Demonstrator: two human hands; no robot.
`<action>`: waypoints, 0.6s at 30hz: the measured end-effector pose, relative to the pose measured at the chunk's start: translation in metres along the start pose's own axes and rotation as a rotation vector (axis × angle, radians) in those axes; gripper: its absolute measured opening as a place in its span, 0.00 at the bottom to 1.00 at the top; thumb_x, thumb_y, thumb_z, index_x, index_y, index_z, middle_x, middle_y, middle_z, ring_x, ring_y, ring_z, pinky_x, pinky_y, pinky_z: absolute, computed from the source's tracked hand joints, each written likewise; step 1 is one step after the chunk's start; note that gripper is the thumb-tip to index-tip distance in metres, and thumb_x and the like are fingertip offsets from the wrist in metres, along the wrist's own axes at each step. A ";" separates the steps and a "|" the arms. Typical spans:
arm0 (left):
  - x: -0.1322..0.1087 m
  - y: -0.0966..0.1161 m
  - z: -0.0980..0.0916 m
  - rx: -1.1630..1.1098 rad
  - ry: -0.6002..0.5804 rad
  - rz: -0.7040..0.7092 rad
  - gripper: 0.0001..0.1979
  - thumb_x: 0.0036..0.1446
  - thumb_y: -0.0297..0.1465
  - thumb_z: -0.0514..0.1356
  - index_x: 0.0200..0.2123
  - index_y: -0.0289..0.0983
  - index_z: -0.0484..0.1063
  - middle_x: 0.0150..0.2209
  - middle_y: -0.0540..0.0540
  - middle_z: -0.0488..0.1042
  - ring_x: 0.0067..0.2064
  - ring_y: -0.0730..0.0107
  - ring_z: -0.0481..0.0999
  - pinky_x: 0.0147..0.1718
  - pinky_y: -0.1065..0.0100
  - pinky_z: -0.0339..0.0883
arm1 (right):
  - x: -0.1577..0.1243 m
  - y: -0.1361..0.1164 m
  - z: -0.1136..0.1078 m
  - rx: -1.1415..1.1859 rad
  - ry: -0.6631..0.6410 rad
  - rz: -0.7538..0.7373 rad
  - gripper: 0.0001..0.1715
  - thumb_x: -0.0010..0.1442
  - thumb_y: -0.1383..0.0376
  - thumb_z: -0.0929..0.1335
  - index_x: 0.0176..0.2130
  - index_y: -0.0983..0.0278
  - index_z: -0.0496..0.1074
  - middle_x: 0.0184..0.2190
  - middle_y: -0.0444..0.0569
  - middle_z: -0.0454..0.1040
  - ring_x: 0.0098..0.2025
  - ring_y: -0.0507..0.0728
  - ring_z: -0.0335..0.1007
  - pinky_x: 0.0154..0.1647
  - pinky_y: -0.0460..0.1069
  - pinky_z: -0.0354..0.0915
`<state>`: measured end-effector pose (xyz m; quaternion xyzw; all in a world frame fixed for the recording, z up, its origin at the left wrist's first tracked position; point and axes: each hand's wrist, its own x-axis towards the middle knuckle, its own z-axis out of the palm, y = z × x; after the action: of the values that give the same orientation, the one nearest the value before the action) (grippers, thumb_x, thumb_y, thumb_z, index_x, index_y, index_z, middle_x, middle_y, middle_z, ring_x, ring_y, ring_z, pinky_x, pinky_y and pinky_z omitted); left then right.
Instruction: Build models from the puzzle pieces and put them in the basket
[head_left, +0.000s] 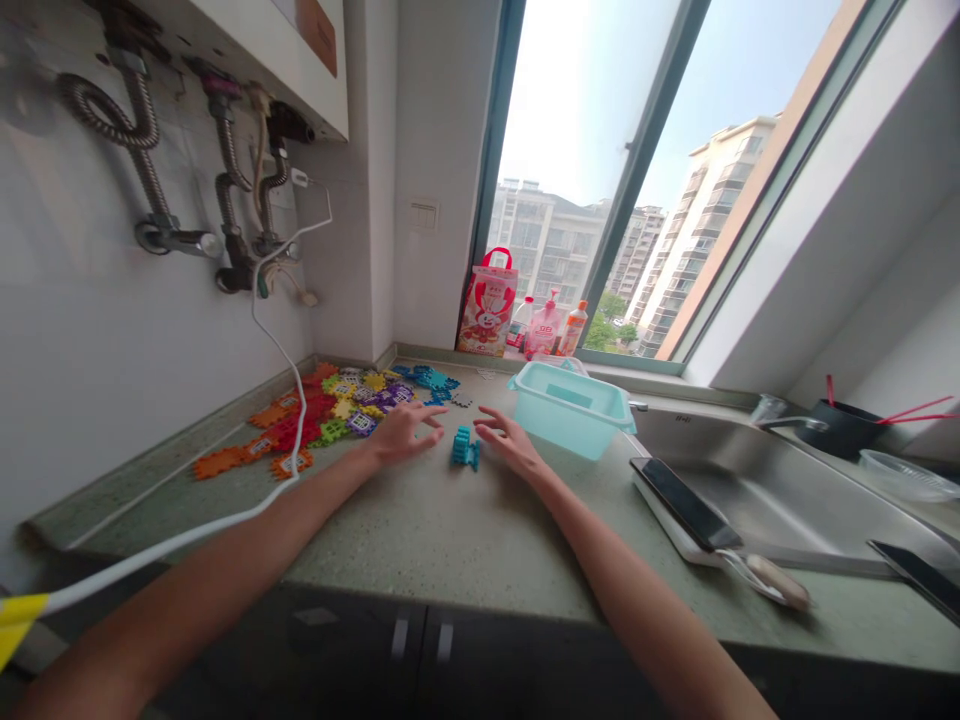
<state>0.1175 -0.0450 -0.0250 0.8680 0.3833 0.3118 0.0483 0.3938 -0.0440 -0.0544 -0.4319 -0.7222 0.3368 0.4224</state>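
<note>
Head view: both hands, left hand (405, 432) and right hand (508, 445), fingers spread and holding nothing, flanked a small teal block cluster (465, 447) on the bench (465, 540); it looked light and rigid, best pinched by its sides.

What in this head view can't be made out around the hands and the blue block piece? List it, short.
- Blue block piece, head view: too small to tell how many blocks are joined.
- Left hand and right hand: whether the fingertips touch the piece is unclear at this size.
- Teal plastic basin: its near wall hides most of the inside.
- Pile of colored blocks: single shapes blur together; the white cable crosses it.
- Phone: dark screen shows nothing.
</note>
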 end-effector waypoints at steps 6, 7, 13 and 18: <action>0.042 -0.030 -0.002 0.124 0.107 -0.180 0.20 0.66 0.39 0.56 0.57 0.42 0.77 0.47 0.44 0.83 0.52 0.56 0.78 0.57 0.58 0.68 | 0.009 0.008 -0.003 0.156 0.118 0.099 0.43 0.66 0.38 0.62 0.65 0.62 0.67 0.53 0.58 0.81 0.57 0.65 0.76 0.54 0.57 0.71; 0.055 -0.038 0.001 0.164 0.073 -0.205 0.21 0.65 0.38 0.57 0.58 0.42 0.76 0.49 0.43 0.82 0.53 0.55 0.77 0.57 0.58 0.68 | 0.010 0.009 -0.002 0.153 0.123 0.095 0.43 0.66 0.38 0.63 0.65 0.62 0.68 0.52 0.57 0.81 0.57 0.65 0.77 0.54 0.57 0.71; 0.143 -0.071 0.025 0.314 -0.086 -0.312 0.22 0.59 0.34 0.63 0.56 0.39 0.77 0.62 0.34 0.72 0.66 0.39 0.64 0.65 0.45 0.57 | 0.013 0.017 0.001 0.120 0.137 0.038 0.42 0.65 0.36 0.65 0.63 0.61 0.70 0.48 0.54 0.82 0.53 0.64 0.78 0.57 0.58 0.69; 0.176 -0.083 0.039 0.307 -0.117 -0.373 0.17 0.49 0.32 0.69 0.43 0.33 0.80 0.58 0.26 0.73 0.68 0.24 0.58 0.63 0.29 0.49 | 0.017 0.024 -0.001 0.170 0.119 0.019 0.43 0.64 0.35 0.65 0.63 0.62 0.70 0.49 0.54 0.81 0.54 0.64 0.78 0.57 0.57 0.69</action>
<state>0.1769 0.1419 0.0058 0.7961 0.5763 0.1847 -0.0053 0.3980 -0.0185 -0.0690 -0.4208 -0.6605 0.3746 0.4964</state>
